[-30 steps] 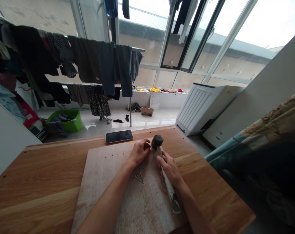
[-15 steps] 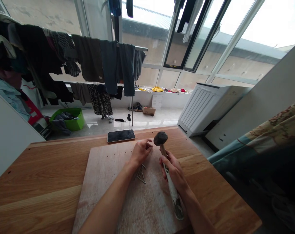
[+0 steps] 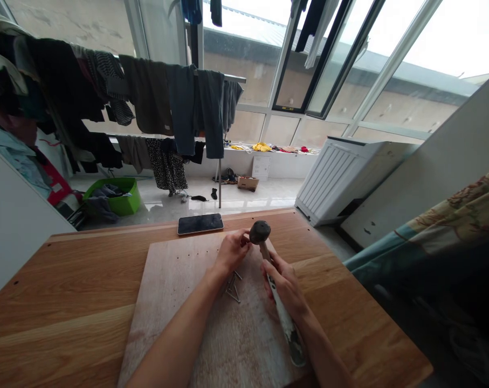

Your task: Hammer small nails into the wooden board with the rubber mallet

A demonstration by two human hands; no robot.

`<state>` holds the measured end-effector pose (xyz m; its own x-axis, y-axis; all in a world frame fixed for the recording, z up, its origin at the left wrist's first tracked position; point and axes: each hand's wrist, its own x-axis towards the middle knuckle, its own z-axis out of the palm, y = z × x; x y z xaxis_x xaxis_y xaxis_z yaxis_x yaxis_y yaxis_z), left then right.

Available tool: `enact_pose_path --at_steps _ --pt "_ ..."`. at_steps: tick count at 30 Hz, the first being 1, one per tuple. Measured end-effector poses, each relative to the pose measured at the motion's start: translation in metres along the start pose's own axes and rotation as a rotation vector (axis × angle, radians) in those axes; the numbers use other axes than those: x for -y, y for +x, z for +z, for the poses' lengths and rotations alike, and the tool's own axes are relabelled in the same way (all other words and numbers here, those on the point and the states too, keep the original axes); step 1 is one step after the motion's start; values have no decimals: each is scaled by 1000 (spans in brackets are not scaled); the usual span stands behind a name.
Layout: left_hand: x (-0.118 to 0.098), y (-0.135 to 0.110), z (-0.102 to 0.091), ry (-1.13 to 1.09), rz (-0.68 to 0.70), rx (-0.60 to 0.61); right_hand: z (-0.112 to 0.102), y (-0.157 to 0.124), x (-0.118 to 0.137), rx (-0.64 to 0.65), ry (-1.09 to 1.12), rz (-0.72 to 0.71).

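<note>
2 bare hands at work over a pale, worn board laid on a wooden surface.

Right hand: grip closed firmly around the handle of a hammer, on the upper part, below the dark, rounded head. Handle slants, its butt toward the near edge of the board, right of centre. Head poised by the board's far edge, close to its far-right corner, just beside the left fingertips; contact between them cannot be told.

Left hand: over the far part of the board, fingers curled, thumb and forefinger drawn together. Whether this grip has hold of anything, cannot tell; the tips are too small and partly hidden.

Nails: small loose pile on the board, between the forearms, nearer the left wrist; partly covered by it. Row of small dark marks along the board's far edge, left of the left hand.

1 phone, screen dark, lies between the board's far edge and the surface's far edge.
</note>
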<state>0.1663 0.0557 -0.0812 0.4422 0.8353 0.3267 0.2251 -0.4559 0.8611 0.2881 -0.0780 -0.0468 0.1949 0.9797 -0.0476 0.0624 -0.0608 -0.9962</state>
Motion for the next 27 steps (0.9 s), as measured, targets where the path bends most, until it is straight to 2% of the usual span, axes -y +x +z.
enact_pose_path --at_steps 17,22,27 --pt "-5 -1 -2 7 -4 35 3 -2 7 -47 -69 14" --pt "-4 -2 -1 40 -49 43 -6 2 2 -89 -79 13" --pt "-2 -2 0 65 -56 54 -19 6 -3 -42 -106 106"
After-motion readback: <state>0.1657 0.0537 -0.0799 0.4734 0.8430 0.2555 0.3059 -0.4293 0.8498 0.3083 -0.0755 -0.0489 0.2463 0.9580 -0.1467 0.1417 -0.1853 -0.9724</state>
